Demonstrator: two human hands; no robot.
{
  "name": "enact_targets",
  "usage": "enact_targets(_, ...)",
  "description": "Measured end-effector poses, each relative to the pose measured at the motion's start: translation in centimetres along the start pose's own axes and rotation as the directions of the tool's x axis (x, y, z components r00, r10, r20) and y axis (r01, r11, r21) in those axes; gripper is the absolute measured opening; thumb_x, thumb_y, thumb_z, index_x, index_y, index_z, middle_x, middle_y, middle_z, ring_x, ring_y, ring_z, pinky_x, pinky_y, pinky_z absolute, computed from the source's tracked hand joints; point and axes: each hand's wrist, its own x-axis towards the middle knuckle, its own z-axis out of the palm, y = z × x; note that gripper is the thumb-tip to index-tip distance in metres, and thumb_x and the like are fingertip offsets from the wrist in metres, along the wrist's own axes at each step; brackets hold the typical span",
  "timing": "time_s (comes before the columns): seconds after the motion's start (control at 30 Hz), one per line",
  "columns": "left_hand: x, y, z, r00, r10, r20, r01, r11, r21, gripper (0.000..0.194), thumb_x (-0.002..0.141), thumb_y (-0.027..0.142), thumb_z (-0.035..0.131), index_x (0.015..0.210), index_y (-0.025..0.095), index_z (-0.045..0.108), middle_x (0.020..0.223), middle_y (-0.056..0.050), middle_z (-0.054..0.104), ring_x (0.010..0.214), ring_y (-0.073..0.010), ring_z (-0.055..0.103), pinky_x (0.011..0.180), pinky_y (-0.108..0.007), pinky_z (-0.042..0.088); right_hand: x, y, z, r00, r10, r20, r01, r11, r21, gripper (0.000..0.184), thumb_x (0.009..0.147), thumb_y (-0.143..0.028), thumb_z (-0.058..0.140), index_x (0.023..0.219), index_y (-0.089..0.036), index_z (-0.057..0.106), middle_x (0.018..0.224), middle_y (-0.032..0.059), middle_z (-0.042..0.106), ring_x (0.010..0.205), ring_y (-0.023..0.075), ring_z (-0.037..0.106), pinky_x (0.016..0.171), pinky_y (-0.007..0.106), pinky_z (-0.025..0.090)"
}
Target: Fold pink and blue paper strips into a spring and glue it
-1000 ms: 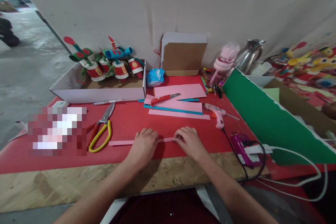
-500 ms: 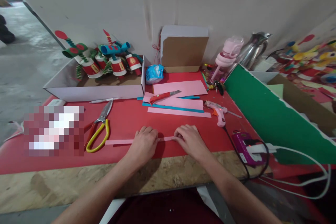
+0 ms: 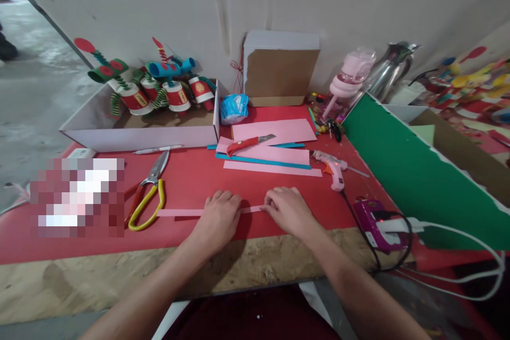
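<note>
A narrow pink paper strip runs across the red table covering near its front edge. My left hand is closed over the strip's middle, with its left length sticking out past the wrist. The right end sits pinched between thumb and fingers of my right hand. A short stretch of strip shows between the two hands. Left of my left hand lie scissors with red and yellow handles. Beyond the hands, a red-handled knife rests on pink paper sheets and blue strips.
A pink glue gun lies right of the sheets, its cord leading toward a purple power box. A green-sided box borders the right. At back left, a white box holds paper-cup figures. A pink bottle stands behind.
The view tilts down and drifts slightly right. Both hands keep their hold on the strip; its left end now lifts a little off the table, with a shadow beneath.
</note>
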Motion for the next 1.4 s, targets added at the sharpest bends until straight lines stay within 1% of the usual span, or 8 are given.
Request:
enact_targets(0.2,-0.3,0.3,0.0,1.0,0.018,-0.016,-0.017,0.997,0.07,0.025,0.091,0.019,0.034,0.099,0.019,0.057,0.093,-0.01,0.057,0.089,-0.0255,0.053,0.075,-0.037,0.039,0.1,0.0,-0.1,1.0,0.016,0.005,-0.016,1.0,0.01,0.015,0.085,-0.031,0.06,0.077,-0.019,0.06,0.077,0.0029,0.065,0.076,0.0176,0.056,0.067,0.03,0.027)
enact_targets(0.33,-1.0,0.1,-0.4,0.989,0.146,-0.027,-0.143,0.984,0.104,0.031,0.092,0.02,0.036,0.114,0.029,0.056,0.099,-0.007,0.054,0.089,-0.0226,0.052,0.076,-0.036,0.039,0.2,-0.1,-0.2,0.998,0.034,0.044,-0.034,0.999,-0.005,0.014,0.085,-0.031,0.06,0.079,-0.019,0.061,0.079,0.0025,0.065,0.077,0.0169,0.057,0.067,0.029,0.027)
enact_targets(0.47,-1.5,-0.5,-0.6,0.964,0.265,-0.014,-0.26,0.954,0.153,0.047,0.09,0.017,0.041,0.131,0.041,0.045,0.099,-0.005,0.054,0.089,-0.0214,0.05,0.078,-0.035,0.039,0.2,-0.1,-0.4,0.998,0.043,0.055,-0.042,0.999,-0.011,0.016,0.086,-0.034,0.059,0.08,-0.019,0.061,0.081,0.0021,0.065,0.079,0.0169,0.057,0.067,0.029,0.028)
enact_targets(0.73,-1.5,-0.5,-0.5,0.952,0.305,-0.001,-0.296,0.925,0.238,0.048,0.09,0.016,0.042,0.132,0.038,0.045,0.104,-0.007,0.056,0.092,-0.0231,0.048,0.078,-0.037,0.039,0.0,-0.1,-0.2,0.999,0.038,0.036,-0.039,0.999,0.026,0.027,0.088,-0.042,0.053,0.078,-0.018,0.061,0.079,0.0027,0.065,0.076,0.0162,0.056,0.068,0.029,0.029)
enact_targets(0.87,-1.5,-0.5,-0.6,0.954,0.299,0.011,-0.293,0.927,0.235,0.045,0.09,0.017,0.041,0.129,0.037,0.049,0.101,-0.007,0.056,0.09,-0.023,0.048,0.076,-0.036,0.039,-0.3,1.0,-0.4,0.999,0.025,0.024,-0.028,0.994,0.109,0.019,0.086,-0.035,0.059,0.077,-0.018,0.061,0.077,0.0008,0.065,0.077,0.0153,0.055,0.071,0.029,0.029)
enact_targets(1.03,-1.4,-0.6,-0.6,0.952,0.307,-0.007,-0.299,0.929,0.218,0.045,0.089,0.015,0.042,0.128,0.036,0.05,0.099,-0.006,0.055,0.089,-0.0224,0.047,0.076,-0.035,0.038,-0.9,2.4,-0.9,0.997,0.066,0.028,-0.07,0.984,0.165,0.011,0.082,-0.027,0.064,0.076,-0.018,0.061,0.077,0.0001,0.064,0.078,0.0153,0.055,0.073,0.029,0.03)
enact_targets(1.17,-1.4,-0.7,-0.4,0.95,0.312,-0.001,-0.303,0.924,0.234,0.046,0.089,0.015,0.042,0.128,0.037,0.049,0.1,-0.006,0.055,0.09,-0.0232,0.047,0.076,-0.036,0.038,-1.2,2.5,-0.9,0.996,0.083,0.012,-0.084,0.989,0.125,0.014,0.084,-0.03,0.061,0.077,-0.018,0.061,0.079,0.0007,0.064,0.08,0.0157,0.054,0.072,0.029,0.029)
enact_targets(1.4,-1.4,-0.7,-0.6,0.944,0.329,-0.01,-0.317,0.918,0.24,0.046,0.087,0.015,0.044,0.127,0.036,0.049,0.1,-0.006,0.055,0.088,-0.0218,0.048,0.074,-0.034,0.038,-1.4,2.0,-0.8,0.994,0.109,-0.02,-0.11,0.993,-0.043,0.018,0.087,-0.034,0.057,0.079,-0.018,0.061,0.08,0.0026,0.064,0.081,0.0163,0.055,0.071,0.029,0.028)
